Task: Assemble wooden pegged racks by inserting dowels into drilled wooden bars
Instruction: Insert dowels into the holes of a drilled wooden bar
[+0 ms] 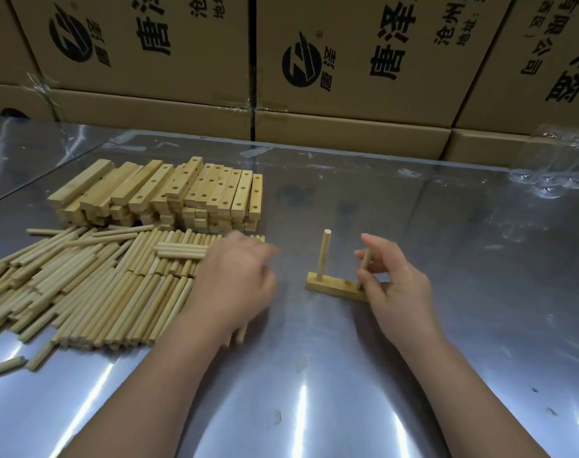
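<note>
**Second dowel seated while the next is fetched**

The right hand (397, 285) pinches a dowel (364, 269) into the bar (334, 287), steadying it on the surface (314, 391). The blurred left hand (238, 285) seemingly clutches dowels over the loose dowel pile (93, 292). Beyond, drilled bars (169, 193) wait stacked.

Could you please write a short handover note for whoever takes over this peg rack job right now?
Right hand: pinching a light wooden dowel at the right end of the short drilled wooden bar on the shiny metal table; how far it is seated is hidden.
Left hand: blurred over the loose dowel pile; grip unclear.
Done: one upright dowel stands at the bar's left end.
Left: finish the right dowel, check the middle hole, then work through the stacked drilled bars.
</note>
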